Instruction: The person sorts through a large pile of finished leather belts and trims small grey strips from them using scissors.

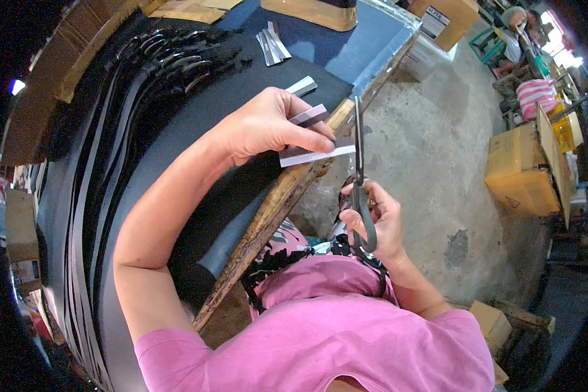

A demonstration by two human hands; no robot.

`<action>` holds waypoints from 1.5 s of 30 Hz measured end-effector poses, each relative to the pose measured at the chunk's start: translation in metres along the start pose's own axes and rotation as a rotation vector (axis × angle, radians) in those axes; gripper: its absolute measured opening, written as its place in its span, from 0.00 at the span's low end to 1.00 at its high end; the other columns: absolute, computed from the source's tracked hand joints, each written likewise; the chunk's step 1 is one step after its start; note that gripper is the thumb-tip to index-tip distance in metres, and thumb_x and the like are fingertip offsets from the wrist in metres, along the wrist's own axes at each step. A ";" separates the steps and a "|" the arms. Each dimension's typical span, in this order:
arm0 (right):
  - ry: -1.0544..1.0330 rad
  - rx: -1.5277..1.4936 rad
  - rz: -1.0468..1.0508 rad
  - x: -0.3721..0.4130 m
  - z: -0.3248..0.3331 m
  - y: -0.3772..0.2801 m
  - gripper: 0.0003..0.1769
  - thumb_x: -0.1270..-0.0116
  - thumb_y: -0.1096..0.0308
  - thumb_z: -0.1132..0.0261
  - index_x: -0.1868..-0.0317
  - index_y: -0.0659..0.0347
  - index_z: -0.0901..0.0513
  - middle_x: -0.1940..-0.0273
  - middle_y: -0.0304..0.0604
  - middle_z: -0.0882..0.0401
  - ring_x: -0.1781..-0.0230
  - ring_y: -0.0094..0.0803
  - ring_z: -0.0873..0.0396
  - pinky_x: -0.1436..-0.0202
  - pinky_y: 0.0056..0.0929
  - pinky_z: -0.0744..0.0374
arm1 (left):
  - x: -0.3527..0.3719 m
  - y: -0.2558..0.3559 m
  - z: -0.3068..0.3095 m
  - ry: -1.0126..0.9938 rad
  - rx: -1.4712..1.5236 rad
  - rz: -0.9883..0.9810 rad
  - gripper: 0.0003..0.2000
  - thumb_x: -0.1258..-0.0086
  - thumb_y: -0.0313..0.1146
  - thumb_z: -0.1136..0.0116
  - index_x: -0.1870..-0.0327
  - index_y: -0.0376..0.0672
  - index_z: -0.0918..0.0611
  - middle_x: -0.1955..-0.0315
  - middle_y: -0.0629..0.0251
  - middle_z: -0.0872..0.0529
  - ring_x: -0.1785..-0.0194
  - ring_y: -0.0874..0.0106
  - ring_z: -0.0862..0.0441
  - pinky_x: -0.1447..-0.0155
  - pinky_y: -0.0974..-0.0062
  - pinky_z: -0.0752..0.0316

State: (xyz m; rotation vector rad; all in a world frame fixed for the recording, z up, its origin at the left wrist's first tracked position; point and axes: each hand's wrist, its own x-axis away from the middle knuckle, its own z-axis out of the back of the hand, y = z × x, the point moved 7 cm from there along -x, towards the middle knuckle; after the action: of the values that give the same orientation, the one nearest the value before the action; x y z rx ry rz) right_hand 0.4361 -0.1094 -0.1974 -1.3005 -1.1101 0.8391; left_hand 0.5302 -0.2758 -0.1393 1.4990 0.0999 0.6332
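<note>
My left hand (274,124) pinches a pale grey label strip (298,159) between thumb and fingers, just past the table edge. A second short strip (310,115) pokes out between the fingers of that hand. In my right hand (387,225) is a pair of dark scissors (359,147), pointing away from me. Their blades overlap the outer end of the pinched strip in this view. Beyond my left hand another strip (304,85) lies on the black sheet, and a small fan of similar strips (272,44) rests farther back.
Long black strips (78,215) run along the left of the table, bunched at the far end. A worn wooden edge (242,242) borders the table. On the concrete floor to the right stands an open cardboard box (522,171). A person (513,42) sits at the far right.
</note>
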 end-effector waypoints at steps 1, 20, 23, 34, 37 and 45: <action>-0.005 -0.005 0.007 0.000 0.002 0.002 0.23 0.44 0.67 0.27 0.53 0.65 0.26 0.80 0.30 0.28 0.85 0.15 0.31 0.83 0.16 0.36 | 0.000 0.005 0.007 0.045 -0.009 -0.054 0.11 0.49 0.32 0.28 0.67 0.37 0.14 0.75 0.67 0.15 0.73 0.81 0.20 0.68 0.84 0.27; 0.080 -0.059 0.100 -0.003 0.042 0.017 0.22 0.46 0.67 0.25 0.56 0.66 0.24 0.78 0.33 0.27 0.85 0.17 0.29 0.82 0.16 0.33 | -0.058 0.030 0.128 0.302 0.368 -0.222 0.16 0.25 0.35 0.54 0.44 0.33 0.27 0.57 0.61 0.19 0.61 0.77 0.21 0.63 0.83 0.24; 0.100 -0.039 0.082 -0.004 0.048 0.019 0.22 0.47 0.67 0.25 0.56 0.65 0.25 0.77 0.32 0.27 0.84 0.17 0.29 0.82 0.16 0.32 | -0.046 0.029 0.097 0.065 0.415 -0.221 0.19 0.24 0.32 0.58 0.39 0.28 0.33 0.50 0.52 0.20 0.53 0.71 0.18 0.51 0.79 0.21; 0.001 -0.017 0.129 -0.011 0.024 0.004 0.27 0.48 0.64 0.23 0.52 0.65 0.26 0.77 0.33 0.27 0.82 0.17 0.29 0.80 0.16 0.32 | -0.025 0.013 0.035 -0.239 0.655 -0.096 0.22 0.25 0.34 0.61 0.39 0.23 0.35 0.44 0.38 0.27 0.42 0.58 0.24 0.38 0.67 0.27; -0.005 -0.019 0.145 -0.010 0.021 -0.002 0.28 0.49 0.64 0.23 0.52 0.65 0.26 0.77 0.33 0.27 0.82 0.17 0.29 0.79 0.16 0.32 | -0.024 0.013 0.031 -0.250 0.646 -0.089 0.22 0.25 0.35 0.62 0.40 0.23 0.34 0.44 0.39 0.27 0.41 0.57 0.24 0.37 0.66 0.28; -0.002 -0.018 0.165 -0.006 0.021 -0.006 0.31 0.51 0.63 0.22 0.50 0.65 0.26 0.75 0.32 0.27 0.78 0.15 0.29 0.75 0.14 0.32 | -0.017 0.016 0.009 -0.248 0.460 -0.051 0.20 0.27 0.37 0.55 0.49 0.24 0.24 0.50 0.46 0.20 0.45 0.60 0.21 0.39 0.72 0.27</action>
State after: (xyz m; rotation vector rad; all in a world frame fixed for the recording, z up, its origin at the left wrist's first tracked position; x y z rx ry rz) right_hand 0.4136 -0.1098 -0.1937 -1.4209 -1.0240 0.9537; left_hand 0.5152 -0.2923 -0.1288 2.0012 0.0964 0.3919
